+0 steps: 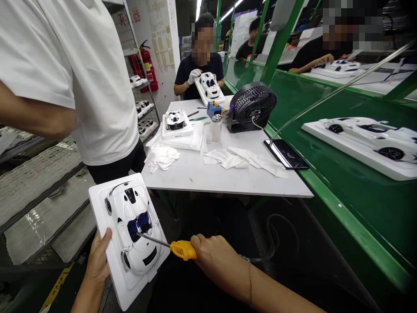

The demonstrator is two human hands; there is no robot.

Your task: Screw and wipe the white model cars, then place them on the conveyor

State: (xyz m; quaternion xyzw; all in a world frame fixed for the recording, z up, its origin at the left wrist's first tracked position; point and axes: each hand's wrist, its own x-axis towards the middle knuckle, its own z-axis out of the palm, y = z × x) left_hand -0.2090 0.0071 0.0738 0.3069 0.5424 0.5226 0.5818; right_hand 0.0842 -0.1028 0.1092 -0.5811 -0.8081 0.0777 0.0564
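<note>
Tray: white display tray (97, 204), tilted toward the person, exposing the car's upper surface.
Car: white model sports car (132, 226), seated in the tray.
Left hand (99, 256): partly closed, clasping the tray's edge to steady it.
Right hand (215, 256): closed around a yellow-handled screwdriver (183, 250), tip reaching the car's centre.

The left hand (99, 256) grips a white tray (97, 208) holding a white model car (130, 217). The right hand (211, 261) holds a yellow-handled screwdriver (183, 250), its tip at the car's blue windows (138, 224).
</note>
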